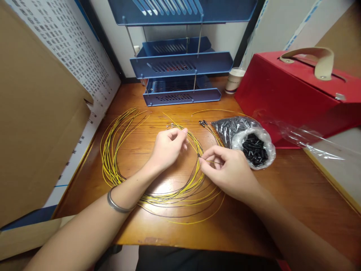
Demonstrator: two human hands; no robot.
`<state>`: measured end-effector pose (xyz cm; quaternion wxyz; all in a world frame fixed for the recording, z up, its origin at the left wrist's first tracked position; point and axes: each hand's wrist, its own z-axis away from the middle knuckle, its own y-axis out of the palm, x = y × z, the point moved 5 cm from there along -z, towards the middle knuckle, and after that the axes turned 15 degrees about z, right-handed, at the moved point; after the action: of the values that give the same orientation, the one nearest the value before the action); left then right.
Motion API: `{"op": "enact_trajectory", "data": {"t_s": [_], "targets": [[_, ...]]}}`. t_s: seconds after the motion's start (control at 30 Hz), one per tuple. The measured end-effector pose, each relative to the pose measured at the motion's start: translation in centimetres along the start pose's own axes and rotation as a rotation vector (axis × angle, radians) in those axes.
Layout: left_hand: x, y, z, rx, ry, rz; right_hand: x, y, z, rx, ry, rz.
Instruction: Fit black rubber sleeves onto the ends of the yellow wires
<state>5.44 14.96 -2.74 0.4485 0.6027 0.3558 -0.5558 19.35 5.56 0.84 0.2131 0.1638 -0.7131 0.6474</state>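
A loose coil of thin yellow and black wires [118,150] lies on the wooden table [282,203]. My left hand [168,146] is closed, its fingertips pinching a yellow wire near its metal-tipped end. My right hand [225,169] pinches another part of a yellow wire, with a small black piece at its fingertips. Just right of my right hand a clear plastic bag [254,145] holds several small black sleeves. More wire ends with metal terminals [203,123] lie beyond my hands.
A blue stacked letter tray [180,67] stands at the back. A paper cup [234,79] sits beside a red box with a tan handle [296,90] at the right. A cardboard box [36,124] and a printed sheet [70,49] fill the left side.
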Motion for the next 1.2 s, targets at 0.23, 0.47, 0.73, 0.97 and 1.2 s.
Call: {"op": "enact_trajectory", "data": {"t_s": [0.23,0.47,0.73,0.97,1.2], "targets": [[-0.6,-0.8,-0.3,-0.134,0.081,0.084,0.2,-0.2,0.0,-0.01,-0.027,-0.005],[-0.8,1.4,0.8,0.19,-0.013,0.067,-0.1,-0.5,-0.1,-0.104,-0.018,-0.01],[-0.4,2.1,1.5,0.293,-0.025,0.074,-0.1,-0.3,0.0,-0.13,-0.056,0.051],[-0.3,0.2,0.3,-0.051,-0.106,0.21,-2.7,-2.9,-0.4,-0.327,0.028,0.359],[-0.4,-0.9,-0.1,-0.256,-0.127,0.282,-4.8,-6.3,-0.1,-0.538,0.249,0.55]]}}
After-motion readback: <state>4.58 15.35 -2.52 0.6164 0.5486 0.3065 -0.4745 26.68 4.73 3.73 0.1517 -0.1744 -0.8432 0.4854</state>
